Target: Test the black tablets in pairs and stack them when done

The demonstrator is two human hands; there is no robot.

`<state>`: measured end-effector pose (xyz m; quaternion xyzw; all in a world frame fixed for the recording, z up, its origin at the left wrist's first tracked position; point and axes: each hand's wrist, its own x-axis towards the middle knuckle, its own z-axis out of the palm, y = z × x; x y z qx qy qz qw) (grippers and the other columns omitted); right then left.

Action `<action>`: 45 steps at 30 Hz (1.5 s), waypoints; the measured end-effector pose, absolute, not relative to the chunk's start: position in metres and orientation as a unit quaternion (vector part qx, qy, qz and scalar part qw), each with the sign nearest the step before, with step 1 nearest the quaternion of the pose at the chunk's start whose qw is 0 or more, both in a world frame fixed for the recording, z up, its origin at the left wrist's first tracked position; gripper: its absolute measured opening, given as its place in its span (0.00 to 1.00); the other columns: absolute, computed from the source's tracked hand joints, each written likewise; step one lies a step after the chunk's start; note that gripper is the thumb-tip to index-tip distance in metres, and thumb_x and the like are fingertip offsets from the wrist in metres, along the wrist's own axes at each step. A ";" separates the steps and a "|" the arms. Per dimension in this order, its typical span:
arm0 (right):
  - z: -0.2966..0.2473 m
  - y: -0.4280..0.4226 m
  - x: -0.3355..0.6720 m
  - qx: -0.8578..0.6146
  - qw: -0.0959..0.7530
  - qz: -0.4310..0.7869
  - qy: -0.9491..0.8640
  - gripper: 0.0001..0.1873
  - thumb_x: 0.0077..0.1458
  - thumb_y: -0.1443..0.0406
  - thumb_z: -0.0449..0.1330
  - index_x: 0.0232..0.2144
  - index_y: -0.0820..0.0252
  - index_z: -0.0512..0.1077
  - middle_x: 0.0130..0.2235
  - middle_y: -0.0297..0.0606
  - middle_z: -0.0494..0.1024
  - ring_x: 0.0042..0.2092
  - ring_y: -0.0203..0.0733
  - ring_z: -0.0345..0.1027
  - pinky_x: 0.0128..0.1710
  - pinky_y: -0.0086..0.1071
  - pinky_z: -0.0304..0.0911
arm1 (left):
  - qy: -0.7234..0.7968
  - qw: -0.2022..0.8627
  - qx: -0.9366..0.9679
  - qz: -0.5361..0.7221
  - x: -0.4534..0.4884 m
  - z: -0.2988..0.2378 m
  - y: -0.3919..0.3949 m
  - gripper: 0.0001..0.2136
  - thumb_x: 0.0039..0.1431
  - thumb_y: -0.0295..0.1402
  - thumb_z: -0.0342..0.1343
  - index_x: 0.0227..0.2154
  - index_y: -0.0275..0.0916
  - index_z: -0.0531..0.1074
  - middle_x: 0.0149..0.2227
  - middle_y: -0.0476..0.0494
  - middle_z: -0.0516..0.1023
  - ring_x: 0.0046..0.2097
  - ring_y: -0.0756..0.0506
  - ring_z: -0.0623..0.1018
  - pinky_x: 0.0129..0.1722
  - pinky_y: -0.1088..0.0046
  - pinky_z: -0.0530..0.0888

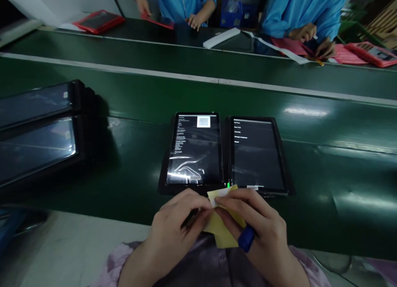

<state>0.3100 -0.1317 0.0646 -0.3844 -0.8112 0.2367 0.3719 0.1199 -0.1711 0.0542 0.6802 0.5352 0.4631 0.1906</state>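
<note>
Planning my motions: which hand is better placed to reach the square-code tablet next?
Probably the left hand: it sits nearer that tablet than the right hand, though both hold yellow paper.

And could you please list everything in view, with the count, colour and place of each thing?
Tablets: two, black, side by side at centre
Screens: two, dark, left edge
Table: one, green, across the picture
Red-edged panels: two, red and dark, far corners
Red sheets: at least two, red, by the co-workers
White strips: at least two, white, far side
Crate: at least one, blue, between co-workers
Co-workers: two, blue clothes, far side
Yellow paper: at least one, yellow, between the hands
Blue object: one, blue, against right hand
Left hand: one, bare, pinching paper
Right hand: one, bare, pinching paper
</note>
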 end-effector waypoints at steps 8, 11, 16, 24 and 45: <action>0.060 -0.123 0.314 -0.390 0.354 0.289 -0.799 0.08 0.65 0.71 0.63 0.37 0.55 0.80 0.36 0.34 0.82 0.31 0.34 0.79 0.31 0.23 0.75 | 0.513 0.316 0.691 0.399 0.105 0.031 -0.170 0.12 0.65 0.21 0.51 0.38 0.46 0.73 0.32 0.56 0.80 0.30 0.54 0.82 0.30 0.86 0.75; 0.060 -0.106 0.308 -0.428 0.390 0.214 -0.786 0.07 0.64 0.72 0.64 0.36 0.55 0.78 0.36 0.33 0.80 0.31 0.32 0.76 0.30 0.23 0.72 | 0.519 0.431 0.658 0.334 0.096 0.027 -0.171 0.09 0.68 0.26 0.52 0.40 0.46 0.76 0.36 0.52 0.84 0.34 0.51 0.84 0.29 0.83 0.76; 0.045 -0.066 0.271 -0.410 0.178 0.052 -0.893 0.11 0.65 0.76 0.59 0.36 0.59 0.78 0.38 0.37 0.79 0.37 0.36 0.76 0.31 0.27 0.66 | 0.464 0.502 0.681 0.264 0.088 0.033 -0.170 0.09 0.65 0.27 0.52 0.37 0.45 0.77 0.34 0.50 0.82 0.33 0.50 0.81 0.32 0.79 0.75; 0.053 -0.060 0.256 -0.369 -0.045 0.070 -0.926 0.25 0.58 0.79 0.59 0.55 0.61 0.80 0.37 0.36 0.80 0.30 0.36 0.75 0.25 0.29 0.61 | 0.440 0.459 0.685 0.357 0.081 0.022 -0.168 0.11 0.51 0.23 0.51 0.33 0.41 0.75 0.29 0.50 0.83 0.27 0.51 0.78 0.29 0.80 0.71; 0.083 -0.088 0.314 -0.399 -0.038 0.485 -0.778 0.05 0.67 0.63 0.65 0.42 0.54 0.82 0.34 0.33 0.85 0.33 0.40 0.80 0.31 0.29 0.69 | 0.444 0.397 0.794 0.123 0.078 0.027 -0.139 0.08 0.75 0.31 0.51 0.43 0.41 0.76 0.35 0.47 0.85 0.28 0.43 0.82 0.25 0.68 0.63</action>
